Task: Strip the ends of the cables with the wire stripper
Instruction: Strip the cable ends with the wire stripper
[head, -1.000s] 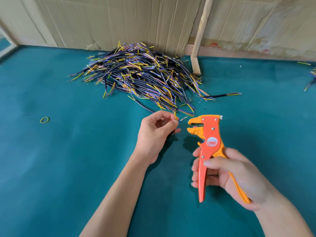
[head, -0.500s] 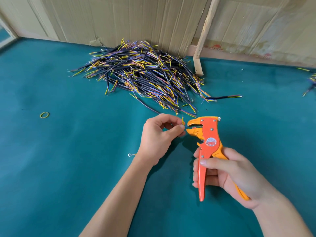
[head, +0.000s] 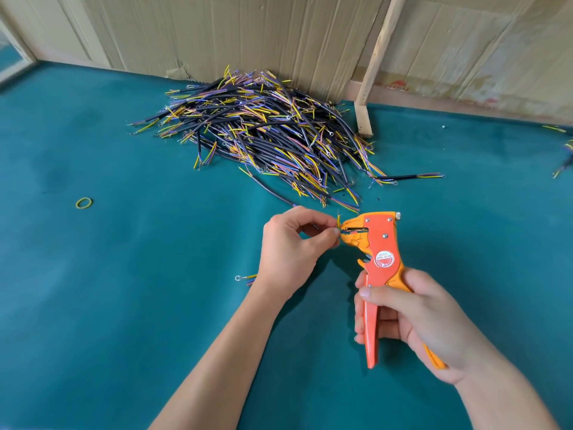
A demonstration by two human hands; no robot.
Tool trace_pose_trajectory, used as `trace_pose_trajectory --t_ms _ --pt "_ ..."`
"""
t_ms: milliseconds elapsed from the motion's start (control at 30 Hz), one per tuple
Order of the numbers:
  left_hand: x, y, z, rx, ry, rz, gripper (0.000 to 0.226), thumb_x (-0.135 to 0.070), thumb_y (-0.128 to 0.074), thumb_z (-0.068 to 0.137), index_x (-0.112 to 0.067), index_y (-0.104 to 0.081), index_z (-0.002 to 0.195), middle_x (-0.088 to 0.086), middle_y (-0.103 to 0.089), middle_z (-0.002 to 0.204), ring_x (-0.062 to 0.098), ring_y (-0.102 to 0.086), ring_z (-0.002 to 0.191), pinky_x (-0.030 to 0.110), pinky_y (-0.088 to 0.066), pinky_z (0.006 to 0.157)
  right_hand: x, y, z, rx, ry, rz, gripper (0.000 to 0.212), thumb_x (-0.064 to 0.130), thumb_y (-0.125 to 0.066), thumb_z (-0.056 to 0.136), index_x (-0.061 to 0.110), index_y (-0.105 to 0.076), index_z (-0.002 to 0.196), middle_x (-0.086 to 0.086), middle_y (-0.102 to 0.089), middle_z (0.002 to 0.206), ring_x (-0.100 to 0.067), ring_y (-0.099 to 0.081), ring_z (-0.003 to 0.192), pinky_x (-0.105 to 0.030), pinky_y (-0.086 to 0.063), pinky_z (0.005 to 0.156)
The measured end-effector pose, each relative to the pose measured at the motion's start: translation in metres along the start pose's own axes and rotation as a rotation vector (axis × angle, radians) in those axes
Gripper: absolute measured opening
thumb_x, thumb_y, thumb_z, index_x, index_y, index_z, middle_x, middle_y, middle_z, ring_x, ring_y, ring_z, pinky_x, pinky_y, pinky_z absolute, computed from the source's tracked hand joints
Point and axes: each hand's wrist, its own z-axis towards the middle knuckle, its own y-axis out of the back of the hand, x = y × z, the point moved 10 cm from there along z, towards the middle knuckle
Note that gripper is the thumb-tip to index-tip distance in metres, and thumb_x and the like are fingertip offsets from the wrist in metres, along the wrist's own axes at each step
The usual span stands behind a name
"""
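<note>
left hand (head: pixel 291 243) pinches a cable (head: pixel 338 220) end just left of the wire stripper (head: pixel 376 259) mouth, wire pointing right into it, right hand (head: pixel 415 324) gripping the handles.

Orange wire stripper (head: pixel 379 243); teal table (head: pixel 124 305); black-yellow-purple cables (head: pixel 266 135).

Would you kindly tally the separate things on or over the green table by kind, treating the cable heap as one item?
Wire stripper: 1
Cable pinched at the stripper's mouth: 1
Cable heap: 1
Loose cable lying right of the heap: 1
Yellow rubber band: 1
Hands, left hand and right hand: 2
Total: 7
The cables at the right edge are cut off, so I left them out.
</note>
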Motion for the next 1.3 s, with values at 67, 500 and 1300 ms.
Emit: trace_pose_trajectory --t_ms 67,500,1300 --pt "0.001 0.0 0.0 -0.004 0.003 -0.001 0.016 -0.002 -0.079 0.08 -0.017 -0.076 0.076 -0.001 -0.073 0.073 0.028 -0.071 0.074 0.042 -0.057 0.08 0.0 0.0 0.0 -0.005 0.008 -0.014 0.016 0.017 -0.074 0.074 0.009 -0.073 0.087 -0.024 -0.066 0.079 -0.04 -0.065 0.067 -0.047 -0.059 0.063" --pt "0.0 0.0 0.0 0.004 0.021 0.021 0.015 0.004 -0.076 0.077 -0.01 -0.077 0.081 0.003 -0.073 0.075 0.023 -0.073 0.071 0.034 -0.058 0.078 0.002 0.006 0.003 -0.019 0.002 -0.127 0.015 0.02 -0.076 0.073 0.012 -0.074 0.085 -0.025 -0.068 0.08 -0.038 -0.069 0.067 -0.047 -0.06 0.064" --pt "-0.005 -0.006 -0.001 0.074 -0.028 0.064 0.022 0.004 -0.076 0.079 -0.018 -0.077 0.082 -0.002 -0.068 0.075 0.023 -0.072 0.07 0.045 -0.056 0.081 -0.001 0.011 0.001 -0.007 -0.043 -0.103 0.016 0.016 -0.077 0.074 0.006 -0.072 0.085 -0.025 -0.065 0.079 -0.037 -0.065 0.066 -0.045 -0.059 0.06"
